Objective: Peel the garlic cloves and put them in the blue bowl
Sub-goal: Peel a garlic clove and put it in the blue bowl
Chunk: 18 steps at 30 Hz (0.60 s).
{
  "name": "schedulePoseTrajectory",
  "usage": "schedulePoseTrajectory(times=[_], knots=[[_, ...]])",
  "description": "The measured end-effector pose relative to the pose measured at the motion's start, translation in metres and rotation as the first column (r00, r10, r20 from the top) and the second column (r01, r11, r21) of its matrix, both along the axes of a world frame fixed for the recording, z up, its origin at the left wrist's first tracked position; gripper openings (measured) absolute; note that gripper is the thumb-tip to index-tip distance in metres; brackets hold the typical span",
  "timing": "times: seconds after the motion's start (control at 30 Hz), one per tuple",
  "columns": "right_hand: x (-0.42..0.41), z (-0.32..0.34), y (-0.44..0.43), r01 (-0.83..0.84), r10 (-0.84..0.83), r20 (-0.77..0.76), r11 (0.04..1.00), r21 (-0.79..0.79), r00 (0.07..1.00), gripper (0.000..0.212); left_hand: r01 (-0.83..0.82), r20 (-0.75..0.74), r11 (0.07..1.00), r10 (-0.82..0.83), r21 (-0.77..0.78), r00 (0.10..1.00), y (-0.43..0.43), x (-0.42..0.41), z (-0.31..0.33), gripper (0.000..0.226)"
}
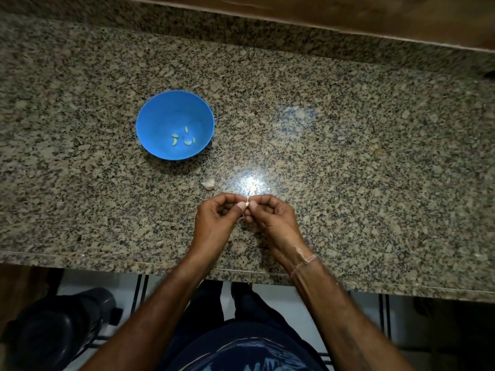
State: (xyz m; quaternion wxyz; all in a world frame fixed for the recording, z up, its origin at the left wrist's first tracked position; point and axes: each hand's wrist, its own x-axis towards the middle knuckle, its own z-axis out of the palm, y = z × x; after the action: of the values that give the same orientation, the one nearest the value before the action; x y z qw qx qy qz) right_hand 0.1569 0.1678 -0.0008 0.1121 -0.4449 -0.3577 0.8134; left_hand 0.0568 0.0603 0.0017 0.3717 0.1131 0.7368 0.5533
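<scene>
Mostly hidden, a garlic clove [246,204] is pinched between curled left hand [214,223] and right hand [273,223] fingers.

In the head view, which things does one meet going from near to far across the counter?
Left hand and right hand, side by side, pinching a garlic clove → loose garlic piece → blue bowl with peeled cloves

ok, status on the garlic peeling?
Left hand and right hand both pinch one garlic clove, mid-peel. Five peeled cloves in blue bowl. Another garlic piece lies on countertop between hands and bowl.
</scene>
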Motion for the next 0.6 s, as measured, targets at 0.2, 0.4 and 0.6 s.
schedulePoseTrajectory(times=[0.2, 0.4, 0.6], knots=[[-0.002, 0.0, -0.001, -0.081, 0.06, 0.106, 0.975, 0.208, 0.993, 0.011, -0.022, 0.077, 0.999, 0.019, 0.033, 0.997, 0.001, 0.002, 0.001, 0.013], [0.0, -0.007, -0.006, -0.209, 0.102, 0.213, 0.788, 0.579, 0.972, 0.011, 0.026, -0.257, 0.989, -0.062, -0.144, 0.965, -0.002, 0.005, -0.002, 0.01], [0.0, -0.01, -0.004, -0.423, 0.244, 0.353, 0.646, 0.636, 0.903, 0.033, 0.074, -0.35, 0.98, -0.136, -0.184, 0.927, 0.001, 0.006, -0.001, 0.017]])
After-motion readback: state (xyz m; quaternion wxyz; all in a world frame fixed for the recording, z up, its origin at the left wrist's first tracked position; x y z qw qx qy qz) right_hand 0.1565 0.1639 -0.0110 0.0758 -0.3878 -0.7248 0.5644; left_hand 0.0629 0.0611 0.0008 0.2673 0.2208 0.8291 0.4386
